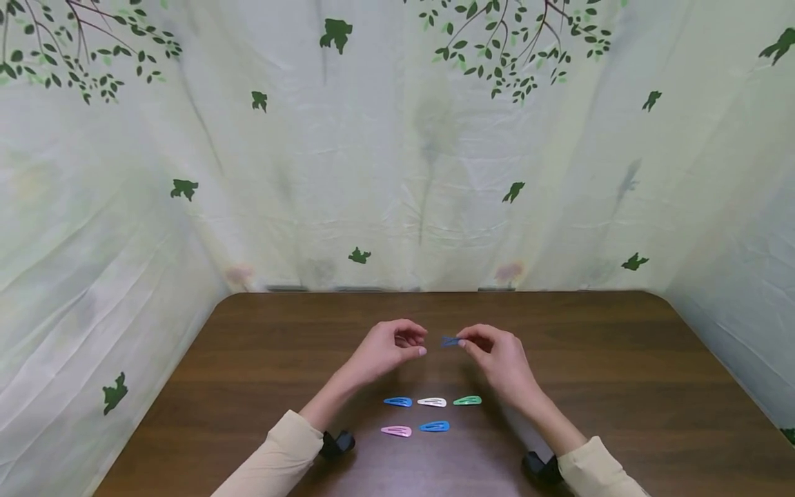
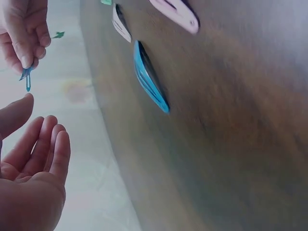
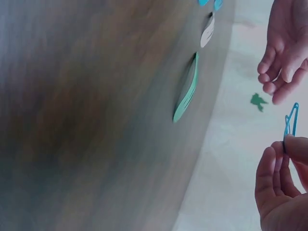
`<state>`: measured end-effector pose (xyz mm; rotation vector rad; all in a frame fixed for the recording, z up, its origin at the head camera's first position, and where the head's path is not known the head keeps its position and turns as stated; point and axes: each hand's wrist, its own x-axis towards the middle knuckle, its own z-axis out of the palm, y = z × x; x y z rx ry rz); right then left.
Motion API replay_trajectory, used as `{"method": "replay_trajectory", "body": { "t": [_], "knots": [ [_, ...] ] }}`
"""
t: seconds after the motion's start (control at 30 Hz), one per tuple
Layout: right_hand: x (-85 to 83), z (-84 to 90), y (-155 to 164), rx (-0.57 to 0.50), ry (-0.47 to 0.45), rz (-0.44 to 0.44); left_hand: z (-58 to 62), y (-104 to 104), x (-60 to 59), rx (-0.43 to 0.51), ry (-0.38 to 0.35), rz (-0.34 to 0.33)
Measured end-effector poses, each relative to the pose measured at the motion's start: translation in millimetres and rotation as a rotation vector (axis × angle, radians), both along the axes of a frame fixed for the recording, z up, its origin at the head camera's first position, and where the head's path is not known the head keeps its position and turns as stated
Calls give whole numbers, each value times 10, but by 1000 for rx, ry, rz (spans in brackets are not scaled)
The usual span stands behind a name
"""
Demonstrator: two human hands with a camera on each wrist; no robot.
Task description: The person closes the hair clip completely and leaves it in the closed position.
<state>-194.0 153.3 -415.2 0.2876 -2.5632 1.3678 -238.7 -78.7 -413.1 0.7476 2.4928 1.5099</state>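
My right hand (image 1: 502, 359) pinches a blue snap hair clip (image 1: 449, 342) between thumb and fingertips, above the table. In the right wrist view the clip (image 3: 294, 118) is sprung apart, its two arms spread. Facing it from the left, my left hand (image 1: 386, 351) holds nothing; its fingers are loosely bent and the thumb is apart from them. Below the hands, a blue clip (image 1: 398, 402), a white clip (image 1: 432, 402) and a green clip (image 1: 468, 400) lie in a row. A pink clip (image 1: 396, 431) and another blue clip (image 1: 435, 426) lie nearer me.
The brown wooden table (image 1: 261, 386) has rounded far corners. A pale curtain (image 1: 385, 172) printed with leaves and branches hangs behind it and along both sides. Black straps sit at both wrists, beside cream sleeves (image 1: 282, 449).
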Motion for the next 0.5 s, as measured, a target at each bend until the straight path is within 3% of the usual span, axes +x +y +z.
{"method": "replay_trajectory", "body": {
  "t": [0.2,0.37,0.5],
  "knots": [
    [140,38,-46,-44,72,-7,55,-14,182,77,10,11],
    [259,95,-101,-80,114,10,127,-43,314,143,-40,13],
    [373,139,-140,-115,142,23,174,-81,444,115,-12,41]
  ]
}}
